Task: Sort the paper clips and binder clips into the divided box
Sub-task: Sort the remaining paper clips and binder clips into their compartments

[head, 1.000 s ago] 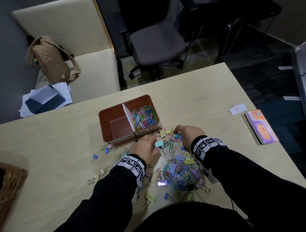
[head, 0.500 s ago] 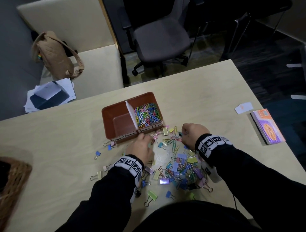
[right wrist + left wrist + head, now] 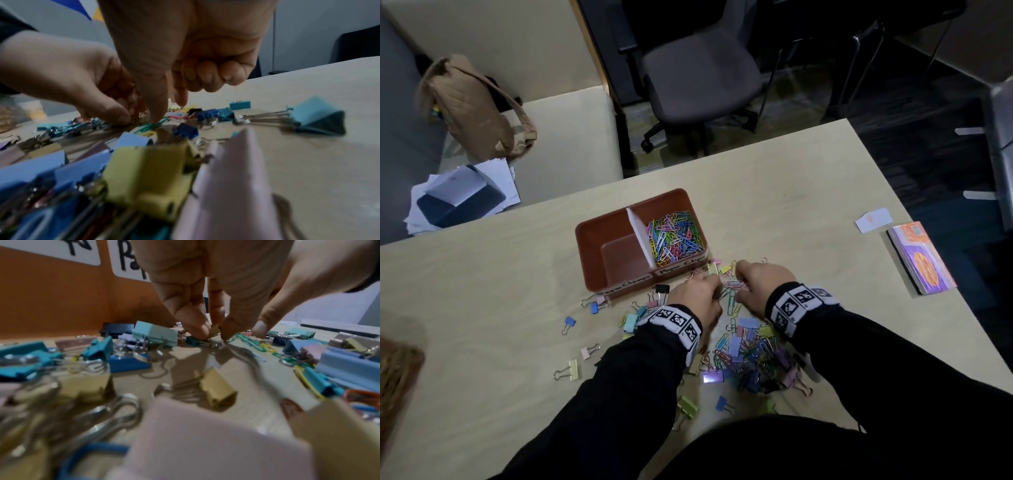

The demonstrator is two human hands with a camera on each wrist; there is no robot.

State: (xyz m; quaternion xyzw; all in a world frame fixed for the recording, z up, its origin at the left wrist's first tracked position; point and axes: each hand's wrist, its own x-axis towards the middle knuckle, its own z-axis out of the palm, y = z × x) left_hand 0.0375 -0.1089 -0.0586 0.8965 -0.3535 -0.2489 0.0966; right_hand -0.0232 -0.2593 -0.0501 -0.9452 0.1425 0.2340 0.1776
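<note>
Head view shows the divided box (image 3: 616, 236), a brown rectangular tray with a white divider, on the light wood table (image 3: 482, 291); its right compartment is heaped with coloured paper clips (image 3: 674, 236), while the left one shows only bare floor. Handwritten white labels run along its near wall. Just near of the box lies a loose pile of binder clips (image 3: 743, 349) in pastel blue, yellow, pink and teal, mixed with more paper clips, with strays to the left. Both hands meet at the far edge of that pile. The left wrist view adds what the head view hides: the left hand (image 3: 207, 293) has its fingertips (image 3: 195, 331) drawn together, pinching a small yellowish clip against the table. The right wrist view shows the right hand (image 3: 185, 48) with thumb and forefinger reaching down to a green paper clip (image 3: 152, 125) and the other fingers curled in; whether it is actually gripped I cannot tell.
</note>
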